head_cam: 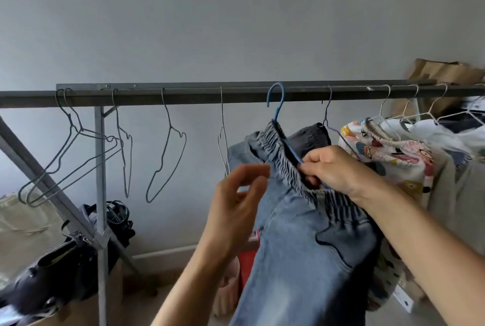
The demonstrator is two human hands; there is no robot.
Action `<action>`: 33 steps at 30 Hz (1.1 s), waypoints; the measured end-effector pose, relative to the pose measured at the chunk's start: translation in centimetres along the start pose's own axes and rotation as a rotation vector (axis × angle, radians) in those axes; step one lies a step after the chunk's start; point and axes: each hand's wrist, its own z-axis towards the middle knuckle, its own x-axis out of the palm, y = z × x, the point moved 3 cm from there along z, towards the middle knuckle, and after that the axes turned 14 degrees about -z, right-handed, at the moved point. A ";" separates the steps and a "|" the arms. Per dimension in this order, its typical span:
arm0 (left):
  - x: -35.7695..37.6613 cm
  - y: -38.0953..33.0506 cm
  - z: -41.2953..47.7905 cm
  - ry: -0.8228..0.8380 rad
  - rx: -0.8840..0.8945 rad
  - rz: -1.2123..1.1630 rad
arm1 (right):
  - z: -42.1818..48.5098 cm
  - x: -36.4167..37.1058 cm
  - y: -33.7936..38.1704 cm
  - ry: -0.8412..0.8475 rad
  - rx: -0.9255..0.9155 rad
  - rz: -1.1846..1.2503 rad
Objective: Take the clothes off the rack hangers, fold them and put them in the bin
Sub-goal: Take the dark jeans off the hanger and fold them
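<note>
- Item in hand: a pair of jeans (301, 247), light blue denim with an elastic waistband. It hangs by the waistband on a blue hanger (275, 105), which is hooked over the rack rail (183, 96).
- Right hand (333, 170): fingers curled at the waistband, pinching the elastic together with the hanger's sloping arm.
- Left hand (236, 202): raised just beside the waistband, fingers loosely bent, holding nothing and not touching the denim.
- Step assessed: removal from the hanger, under way and not complete. Folding has not begun.
- Next move, in my judgement: work the waistband off the hanger's arm with the right hand while the left hand takes the fabric's weight. The elastic may snag on the hanger's end.
- Surroundings: empty wire hangers (165, 155) hang left of the jeans. A printed garment (388, 152) and other clothes remain hung to the right. Dark bags (65, 254) hang on the rack frame.
- Bin: cannot be identified with certainty.
</note>
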 end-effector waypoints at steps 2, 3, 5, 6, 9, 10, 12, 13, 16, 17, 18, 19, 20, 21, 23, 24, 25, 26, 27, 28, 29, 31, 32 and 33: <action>-0.8 0.7 1.0 0.005 0.009 0.096 | -1.4 -0.5 -0.5 0.086 -0.040 -0.030; -1.1 1.1 1.6 0.006 0.008 0.161 | -2.1 -0.8 -0.7 0.136 -0.067 -0.046; -1.6 1.6 2.7 0.038 -0.004 0.296 | -3.3 -1.4 -0.8 0.232 -0.128 -0.090; -1.5 1.7 3.2 0.079 -0.017 0.359 | -3.8 -1.7 -0.9 0.270 -0.156 -0.113; -1.4 1.8 4.7 0.256 -0.021 0.554 | -5.0 -2.5 -1.0 0.332 -0.210 -0.125; -1.4 1.7 4.9 0.298 0.009 0.653 | -5.4 -2.8 -1.2 0.341 -0.220 -0.118; -1.6 1.4 5.2 0.338 0.084 0.747 | -5.6 -2.9 -1.4 0.350 -0.249 -0.094; -1.6 1.1 5.3 0.351 0.109 0.717 | -5.7 -3.0 -1.6 0.343 -0.262 -0.082; -2.5 0.1 5.2 0.326 0.184 0.641 | -6.0 -4.2 -2.2 0.275 -0.321 -0.122; -3.2 -0.2 5.1 0.303 0.185 0.621 | -6.2 -4.8 -2.7 0.237 -0.336 -0.136; -4.0 -0.4 5.1 0.284 0.181 0.593 | -6.3 -5.4 -3.4 0.197 -0.341 -0.130; -4.8 -0.6 5.1 0.279 0.177 0.555 | -6.5 -5.9 -4.1 0.156 -0.350 -0.129; -5.4 -0.7 5.0 0.289 0.165 0.518 | -6.8 -6.1 -4.7 0.121 -0.370 -0.150; -6.0 -0.7 4.9 0.302 0.148 0.488 | -7.0 -6.1 -5.2 0.075 -0.412 -0.206; -6.7 -0.8 4.8 0.311 0.123 0.448 | -7.1 -5.8 -6.1 -0.039 -0.485 -0.269; -7.1 -0.9 4.9 0.297 0.116 0.434 | -7.0 -5.7 -6.5 -0.094 -0.494 -0.261; -7.5 -1.1 4.9 0.272 0.109 0.428 | -7.0 -5.9 -7.0 -0.139 -0.507 -0.248; -7.9 -1.2 5.0 0.237 0.104 0.426 | -7.1 -6.1 -7.2 -0.169 -0.530 -0.249; -8.4 -1.3 5.0 0.191 0.100 0.421 | -7.3 -6.1 -7.3 -0.189 -0.571 -0.267; -8.7 -1.3 5.0 0.139 0.089 0.403 | -7.5 -5.9 -7.3 -0.208 -0.622 -0.299; -8.8 -1.2 4.9 0.096 0.072 0.366 | -7.7 -5.5 -7.4 -0.230 -0.667 -0.332; -8.2 -0.9 4.4 0.072 0.023 0.285 | -7.8 -4.0 -7.4 -0.266 -0.717 -0.391; -7.7 -0.7 4.1 0.079 0.007 0.272 | -7.7 -3.2 -7.3 -0.280 -0.721 -0.419; -7.3 -0.5 3.9 0.088 0.003 0.280 | -7.6 -2.5 -7.3 -0.296 -0.716 -0.431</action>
